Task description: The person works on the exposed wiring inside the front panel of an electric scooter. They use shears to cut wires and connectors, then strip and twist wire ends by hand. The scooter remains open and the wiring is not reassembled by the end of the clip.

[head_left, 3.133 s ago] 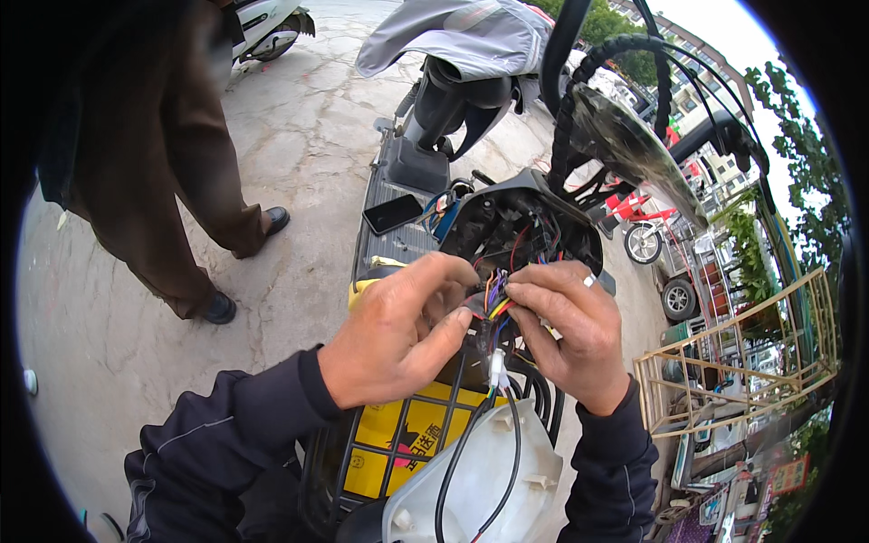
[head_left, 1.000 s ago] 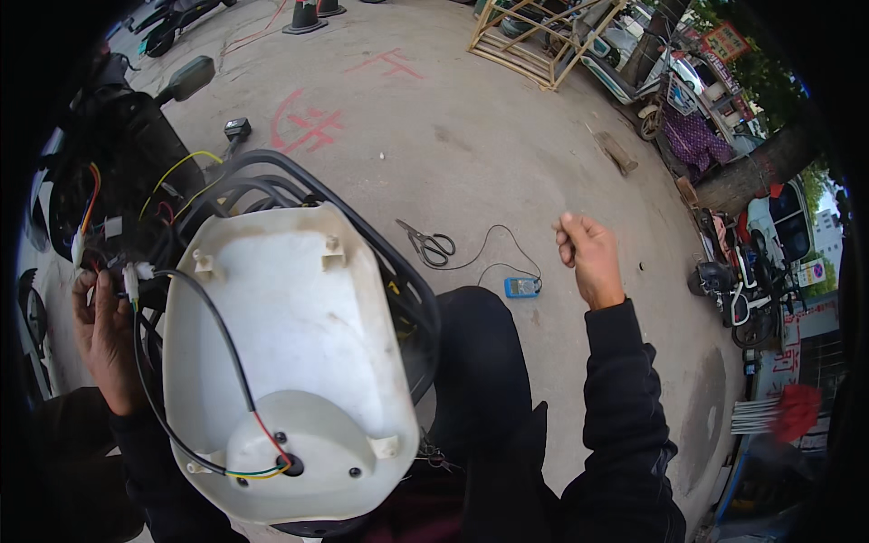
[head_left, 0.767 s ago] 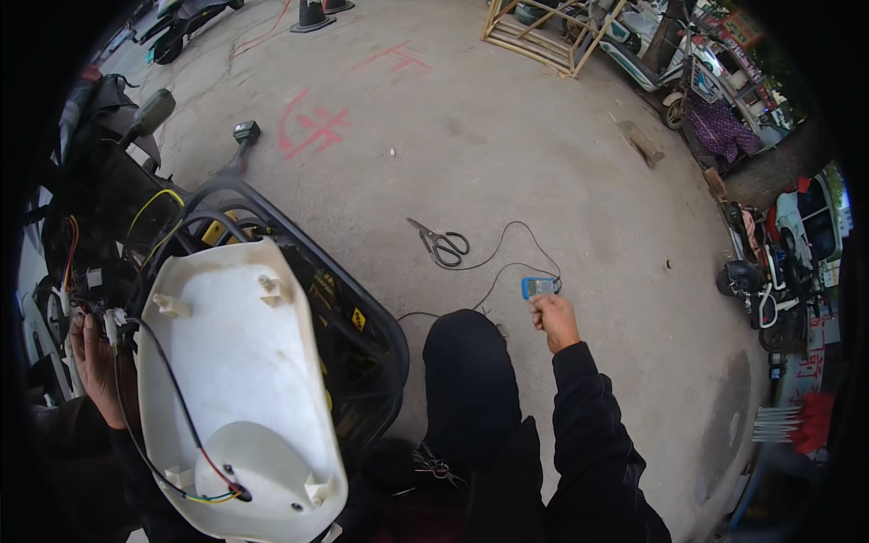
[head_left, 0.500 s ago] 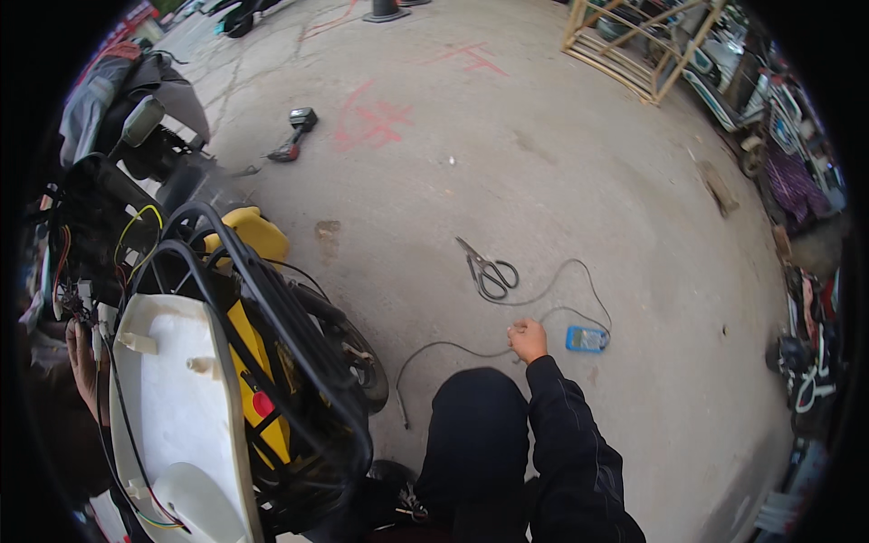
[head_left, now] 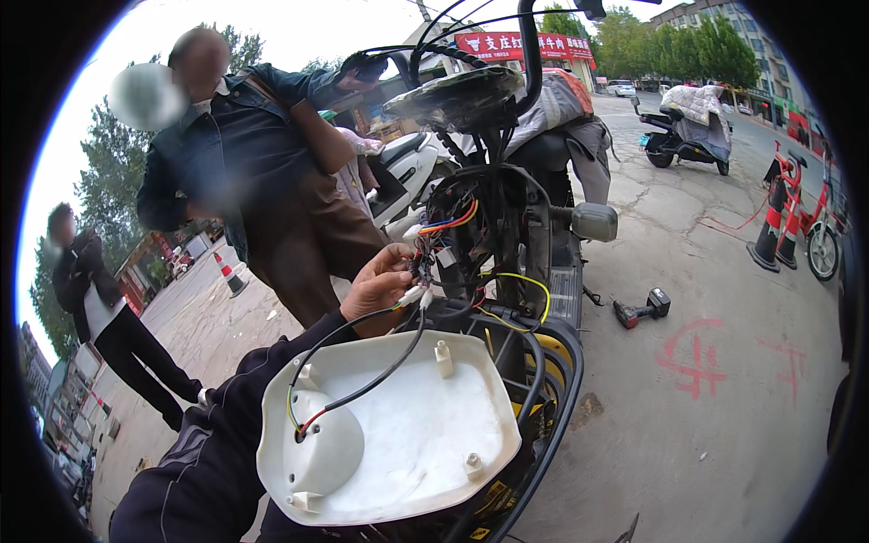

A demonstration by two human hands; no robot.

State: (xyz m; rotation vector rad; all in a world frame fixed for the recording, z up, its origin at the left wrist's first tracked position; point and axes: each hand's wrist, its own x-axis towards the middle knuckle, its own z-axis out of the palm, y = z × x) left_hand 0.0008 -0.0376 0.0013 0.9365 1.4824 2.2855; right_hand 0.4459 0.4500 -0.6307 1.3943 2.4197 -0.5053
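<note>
L hand (head_left: pixel 377 284) at wires (head_left: pixel 455 220), 1 wht cover (head_left: pixel 425 407), its 2 blk cables (head_left: pixel 393 371)

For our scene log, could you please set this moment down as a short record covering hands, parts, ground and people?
Left hand: the left hand has its fingers closed on dark wiring
Right hand: out of view
Panel: white plastic shell, inner side up
Cables: two black cables between shell and white connectors
Ground: cordless drill, lying right of the scooter
People: two bystanders, standing at left
</note>
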